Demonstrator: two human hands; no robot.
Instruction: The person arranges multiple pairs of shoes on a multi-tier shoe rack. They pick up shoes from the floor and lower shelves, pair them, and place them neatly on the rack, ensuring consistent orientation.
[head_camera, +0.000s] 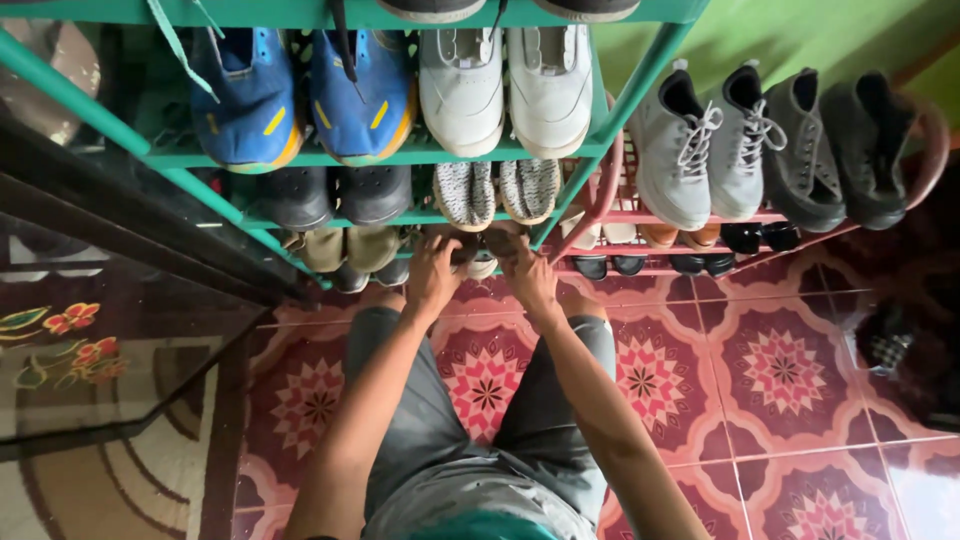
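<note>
Green rack (420, 155) w/ shoes, hands on bottom-shelf pair (478, 252)

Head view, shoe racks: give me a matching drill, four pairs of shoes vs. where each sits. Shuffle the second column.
Things:
1. blue shoes
2. white shoes
3. light grey lace-up sneakers
4. grey knit shoes

Places:
A. red rack, top shelf, left pair
B. green rack, shelf just below the white pair
C. green rack, same shelf as the white pair, to its left
D. green rack, right end of the shelf, beside the blue pair

Pairs: 1-C, 2-D, 3-A, 4-B
</note>
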